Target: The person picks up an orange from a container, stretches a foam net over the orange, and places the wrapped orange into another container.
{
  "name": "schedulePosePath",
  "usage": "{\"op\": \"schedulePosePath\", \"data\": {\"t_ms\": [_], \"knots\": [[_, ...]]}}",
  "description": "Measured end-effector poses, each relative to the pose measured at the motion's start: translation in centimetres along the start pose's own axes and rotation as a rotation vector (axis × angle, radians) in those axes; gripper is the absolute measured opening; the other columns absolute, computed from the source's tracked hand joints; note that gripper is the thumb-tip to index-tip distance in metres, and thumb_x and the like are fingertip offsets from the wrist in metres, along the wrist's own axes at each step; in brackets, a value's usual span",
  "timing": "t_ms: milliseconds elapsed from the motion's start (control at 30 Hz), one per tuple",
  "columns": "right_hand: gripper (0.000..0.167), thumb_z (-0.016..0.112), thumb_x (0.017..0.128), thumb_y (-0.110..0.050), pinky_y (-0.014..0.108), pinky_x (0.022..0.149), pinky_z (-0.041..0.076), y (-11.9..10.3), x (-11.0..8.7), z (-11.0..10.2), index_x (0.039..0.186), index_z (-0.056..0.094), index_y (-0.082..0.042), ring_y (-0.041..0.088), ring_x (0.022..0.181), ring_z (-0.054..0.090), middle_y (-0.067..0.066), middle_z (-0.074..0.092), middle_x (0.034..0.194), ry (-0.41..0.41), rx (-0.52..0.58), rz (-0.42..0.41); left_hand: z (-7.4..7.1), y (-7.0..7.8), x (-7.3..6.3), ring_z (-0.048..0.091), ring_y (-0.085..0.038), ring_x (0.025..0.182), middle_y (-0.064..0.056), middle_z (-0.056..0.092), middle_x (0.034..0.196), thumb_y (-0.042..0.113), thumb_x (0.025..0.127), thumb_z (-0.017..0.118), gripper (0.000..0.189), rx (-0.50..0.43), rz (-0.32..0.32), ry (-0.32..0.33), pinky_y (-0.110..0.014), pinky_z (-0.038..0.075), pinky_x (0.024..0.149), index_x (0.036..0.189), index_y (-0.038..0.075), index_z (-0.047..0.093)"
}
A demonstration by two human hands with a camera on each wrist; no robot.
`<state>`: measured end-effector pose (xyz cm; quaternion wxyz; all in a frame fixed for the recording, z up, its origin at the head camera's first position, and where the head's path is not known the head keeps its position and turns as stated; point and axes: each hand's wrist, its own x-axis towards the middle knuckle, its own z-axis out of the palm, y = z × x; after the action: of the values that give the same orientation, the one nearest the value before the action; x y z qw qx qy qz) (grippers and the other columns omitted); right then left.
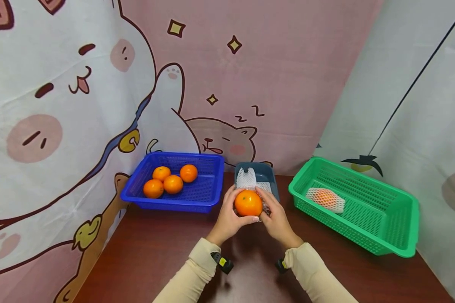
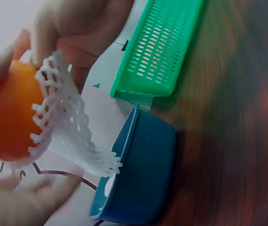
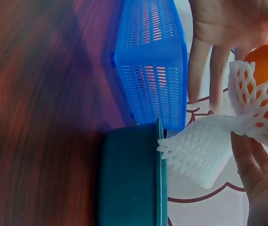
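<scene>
Both hands meet around an orange (image 1: 248,203) above the near end of a small grey-blue bin. My left hand (image 1: 227,219) grips the orange from the left, its thumb across the underside. Opposite it, my right hand (image 1: 278,221) pinches a white foam net sleeve (image 2: 70,117) at the fruit's side. One end of the sleeve lies against and partly around the orange, as the right wrist view also shows. The sleeve's other end hangs loose by the rim of the bin (image 2: 148,165). More white foam nets (image 1: 246,177) lie in that bin.
A blue basket (image 1: 208,206) with several bare oranges (image 1: 173,184) stands at the left. On the right, a green basket (image 1: 398,223) holds one netted orange (image 1: 325,198). Everything stands on a dark red-brown table (image 1: 167,252), with a cartoon cloth (image 1: 280,84) hanging behind.
</scene>
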<state>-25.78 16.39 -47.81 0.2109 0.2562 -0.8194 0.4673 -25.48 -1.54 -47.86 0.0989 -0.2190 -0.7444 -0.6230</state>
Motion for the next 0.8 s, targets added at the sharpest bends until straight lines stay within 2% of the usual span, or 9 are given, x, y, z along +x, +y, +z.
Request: {"op": "schedulePosePath", "data": {"t_ms": [100,167,233,333,400,533,633,733,800], "knots": [[0.079,0.067,0.081,0.012,0.045,0.087,0.051,-0.2,0.0,-0.1,0.150,0.038,-0.014,0.032,0.114,0.058,0.011,0.054,0.135,0.021,0.005,0.067,-0.1,-0.2,0.3,0.050,-0.029,0.120,-0.009,0.040,0.144,0.006,0.073,0.085,0.087,-0.155,-0.032,-0.055,-0.039,0.045,0.098,0.144,0.013,0.036],[0.071,0.069,0.083,0.008,0.045,0.083,0.053,-0.2,0.2,-0.2,0.146,0.044,-0.013,0.031,0.106,0.062,0.012,0.060,0.127,0.059,-0.026,0.094,-0.2,-0.2,0.4,0.051,-0.030,0.118,-0.011,0.042,0.141,0.002,0.073,0.084,0.092,-0.200,-0.055,-0.062,-0.038,0.046,0.097,0.147,0.013,0.030],[0.053,0.071,0.082,0.004,0.043,0.077,0.056,-0.1,0.4,-0.2,0.133,0.058,-0.006,0.028,0.094,0.066,0.012,0.066,0.113,0.110,-0.073,0.097,-0.4,-0.3,0.5,0.051,-0.028,0.119,-0.012,0.042,0.140,0.001,0.073,0.083,0.100,-0.205,-0.077,-0.056,-0.038,0.044,0.099,0.151,0.016,0.023],[0.023,0.075,0.081,0.000,0.037,0.066,0.056,0.2,0.6,-0.1,0.103,0.072,-0.002,0.020,0.076,0.064,0.007,0.069,0.092,0.195,-0.147,0.094,-0.6,-0.3,0.6,0.051,-0.025,0.120,-0.011,0.042,0.142,0.009,0.073,0.086,0.106,-0.129,-0.114,-0.043,-0.039,0.042,0.101,0.154,0.017,0.018],[0.013,0.077,0.080,-0.002,0.031,0.062,0.055,0.2,0.7,-0.1,0.092,0.073,-0.004,0.017,0.070,0.062,0.004,0.068,0.084,0.240,-0.153,0.086,-0.6,-0.5,0.8,0.052,-0.023,0.119,-0.010,0.044,0.141,0.016,0.071,0.088,0.106,-0.037,-0.124,-0.033,-0.040,0.040,0.103,0.154,0.014,0.022],[0.009,0.077,0.082,-0.004,0.019,0.062,0.049,-0.2,0.7,0.0,0.088,0.072,-0.007,0.014,0.068,0.059,0.000,0.065,0.081,0.289,-0.107,0.042,-0.6,-0.8,0.9,0.054,-0.023,0.114,-0.008,0.050,0.136,0.024,0.067,0.091,0.097,0.113,-0.121,-0.011,-0.042,0.041,0.101,0.146,0.008,0.036],[0.009,0.076,0.083,-0.004,0.017,0.065,0.048,-0.6,0.7,0.4,0.090,0.071,-0.007,0.014,0.070,0.059,0.000,0.064,0.082,0.263,-0.062,-0.010,-0.5,-1.1,1.1,0.055,-0.024,0.112,-0.008,0.053,0.131,0.022,0.065,0.092,0.092,0.165,-0.110,0.015,-0.043,0.041,0.100,0.140,0.009,0.040],[0.011,0.074,0.083,-0.002,0.018,0.068,0.050,-0.7,0.7,0.7,0.091,0.069,-0.007,0.014,0.072,0.060,0.001,0.064,0.085,0.229,-0.053,-0.036,-0.5,-1.2,1.2,0.054,-0.023,0.112,-0.007,0.052,0.130,0.022,0.065,0.092,0.092,0.176,-0.107,0.018,-0.042,0.041,0.101,0.140,0.011,0.039],[0.012,0.074,0.083,0.000,0.020,0.069,0.051,-0.7,0.8,0.8,0.092,0.068,-0.006,0.015,0.073,0.061,0.002,0.065,0.085,0.241,-0.073,-0.041,-0.7,-1.3,1.2,0.054,-0.023,0.114,-0.008,0.051,0.132,0.019,0.069,0.089,0.091,0.106,-0.113,-0.011,-0.041,0.042,0.101,0.143,0.010,0.036]]}}
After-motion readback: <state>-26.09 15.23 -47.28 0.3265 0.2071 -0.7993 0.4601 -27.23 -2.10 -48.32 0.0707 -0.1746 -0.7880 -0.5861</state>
